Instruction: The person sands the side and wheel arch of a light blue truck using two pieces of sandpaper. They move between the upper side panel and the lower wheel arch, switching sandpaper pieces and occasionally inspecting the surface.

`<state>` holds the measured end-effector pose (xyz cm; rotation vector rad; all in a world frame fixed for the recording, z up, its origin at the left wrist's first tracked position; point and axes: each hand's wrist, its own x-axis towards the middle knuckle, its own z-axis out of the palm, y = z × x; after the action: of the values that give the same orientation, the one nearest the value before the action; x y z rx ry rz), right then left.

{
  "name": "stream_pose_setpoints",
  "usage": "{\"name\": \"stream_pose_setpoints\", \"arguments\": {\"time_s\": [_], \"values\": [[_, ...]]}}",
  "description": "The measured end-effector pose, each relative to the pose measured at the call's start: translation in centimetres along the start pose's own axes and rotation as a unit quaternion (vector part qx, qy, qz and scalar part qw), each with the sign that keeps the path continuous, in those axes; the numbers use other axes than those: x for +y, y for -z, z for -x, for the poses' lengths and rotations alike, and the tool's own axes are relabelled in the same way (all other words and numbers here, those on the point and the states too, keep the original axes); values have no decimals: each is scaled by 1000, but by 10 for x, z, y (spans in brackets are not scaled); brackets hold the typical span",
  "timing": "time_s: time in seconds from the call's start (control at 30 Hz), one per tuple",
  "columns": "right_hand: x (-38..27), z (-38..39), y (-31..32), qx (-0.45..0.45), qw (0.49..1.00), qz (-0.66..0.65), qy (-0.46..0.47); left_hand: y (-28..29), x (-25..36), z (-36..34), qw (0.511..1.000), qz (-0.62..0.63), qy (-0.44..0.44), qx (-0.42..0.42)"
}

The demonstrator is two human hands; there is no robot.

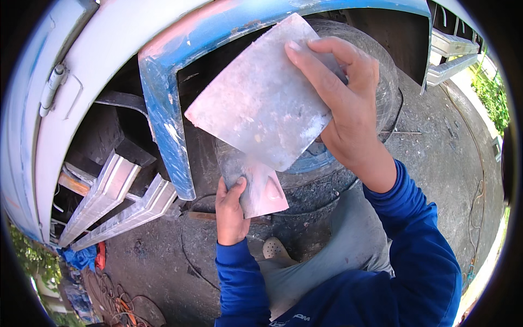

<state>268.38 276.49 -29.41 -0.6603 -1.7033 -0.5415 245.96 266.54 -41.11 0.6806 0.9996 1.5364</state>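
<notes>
Grey, paste-smeared sheet fills the middle of the frame: a thin, square-cornered plate [256, 98], tilted, pinched along its right edge by the right hand [351, 101], with a finger laid over the near face and part of the grip hidden behind. Just below centre, the left hand [231, 212] grasps a second, smaller-looking plate [237, 171], thumb on top, with pink paste [271, 193] heaped near its lower right corner. The upper plate overlaps it from where I stand; whether they touch, I can't tell.

Both look light and fairly stiff, perhaps with some give in the larger one; metal or plastic, I can't say. I'd expect the paste to be soft and slick, so the bare rims away from it seem the best hold, thumb and fingers on opposite faces, keeping the heap level.
</notes>
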Motion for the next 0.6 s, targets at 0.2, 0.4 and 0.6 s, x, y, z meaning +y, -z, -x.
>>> {"name": "stream_pose_setpoints", "arguments": {"time_s": [0.2,0.4,0.6], "values": [[-1,-27,-54,110,994,14,-20,-8,-4,-2,1000,-5,13,-13],[0,-38,-83,156,986,58,-26,-4,-3,-5,999,-2,32,-14],[47,-48,-109,290,921,216,147,-6,-6,-9,999,3,37,-35]]}}
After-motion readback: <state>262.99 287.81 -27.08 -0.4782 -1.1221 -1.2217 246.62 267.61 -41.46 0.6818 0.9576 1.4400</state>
